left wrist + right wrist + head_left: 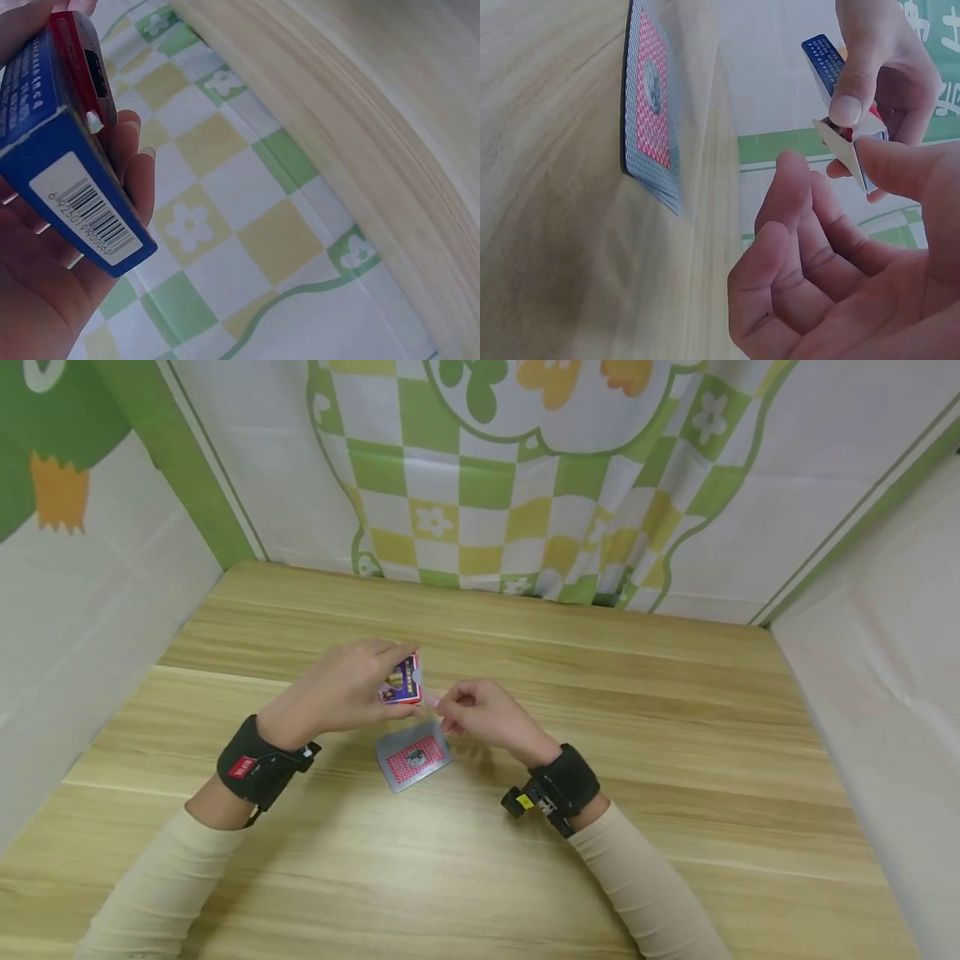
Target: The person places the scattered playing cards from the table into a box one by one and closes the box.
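Note:
My left hand [356,685] grips a small blue and red playing-card box [401,678] above the wooden table. In the left wrist view, the box's barcode end [86,210] faces the camera, with my fingers [139,172] wrapped behind it. The white flap [844,154] at the other end stands out. My right hand [491,718] meets the box there, thumb and bent index finger pinching at the flap; its other fingers are loosely curled. Close below both hands lies a stack of playing cards [416,758], backs up, red-checked with grey borders and slightly spread.
The wood-grain table [675,777] extends around the cards. A green, yellow and white checked cloth [487,493] hangs along its back edge, and pale panels [885,635] flank the sides. Black camera bands [258,768] sit on both wrists.

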Available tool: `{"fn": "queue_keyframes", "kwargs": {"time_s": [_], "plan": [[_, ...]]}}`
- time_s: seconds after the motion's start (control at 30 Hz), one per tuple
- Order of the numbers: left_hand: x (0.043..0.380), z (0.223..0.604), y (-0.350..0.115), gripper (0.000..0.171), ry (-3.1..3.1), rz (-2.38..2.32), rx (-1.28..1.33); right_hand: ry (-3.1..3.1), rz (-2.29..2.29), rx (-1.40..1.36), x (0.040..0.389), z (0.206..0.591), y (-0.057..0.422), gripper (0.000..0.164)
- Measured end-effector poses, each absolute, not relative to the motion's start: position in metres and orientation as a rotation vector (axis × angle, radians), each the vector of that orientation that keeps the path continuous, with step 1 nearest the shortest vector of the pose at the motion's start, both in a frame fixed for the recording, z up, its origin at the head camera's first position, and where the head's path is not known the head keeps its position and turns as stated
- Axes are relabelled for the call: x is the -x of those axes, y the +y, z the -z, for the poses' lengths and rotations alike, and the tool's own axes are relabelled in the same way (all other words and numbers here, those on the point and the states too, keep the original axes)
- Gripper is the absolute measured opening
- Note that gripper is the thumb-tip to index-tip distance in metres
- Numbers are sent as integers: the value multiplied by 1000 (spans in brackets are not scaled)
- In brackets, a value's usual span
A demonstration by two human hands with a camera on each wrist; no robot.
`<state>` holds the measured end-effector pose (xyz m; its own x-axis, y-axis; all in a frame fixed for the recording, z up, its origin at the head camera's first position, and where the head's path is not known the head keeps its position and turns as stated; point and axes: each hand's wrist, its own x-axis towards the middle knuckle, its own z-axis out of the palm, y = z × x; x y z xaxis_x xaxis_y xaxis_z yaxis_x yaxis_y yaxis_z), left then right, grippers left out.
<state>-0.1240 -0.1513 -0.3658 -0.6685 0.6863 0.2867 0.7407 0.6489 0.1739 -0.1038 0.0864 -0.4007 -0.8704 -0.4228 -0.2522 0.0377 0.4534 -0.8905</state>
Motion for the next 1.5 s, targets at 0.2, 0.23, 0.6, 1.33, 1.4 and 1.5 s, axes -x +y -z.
{"fn": "queue_keyframes", "kwargs": {"time_s": [0.2,0.23,0.6,1.33,1.4,1.5], "plan": [[123,364,-156,80,-2706,411,1119,2505,1132,418,98,407,79,20],[123,364,-156,79,-2704,414,1118,2561,1042,424,95,407,76,25],[125,364,-156,80,-2677,383,1128,2737,544,477,82,416,66,59],[126,362,-157,86,-2763,390,1107,2072,1322,450,114,383,116,24],[126,362,-157,85,-2760,384,1114,2109,1388,407,114,375,122,26],[126,363,-156,83,-2754,378,1128,2135,1488,343,114,366,128,24]]}}
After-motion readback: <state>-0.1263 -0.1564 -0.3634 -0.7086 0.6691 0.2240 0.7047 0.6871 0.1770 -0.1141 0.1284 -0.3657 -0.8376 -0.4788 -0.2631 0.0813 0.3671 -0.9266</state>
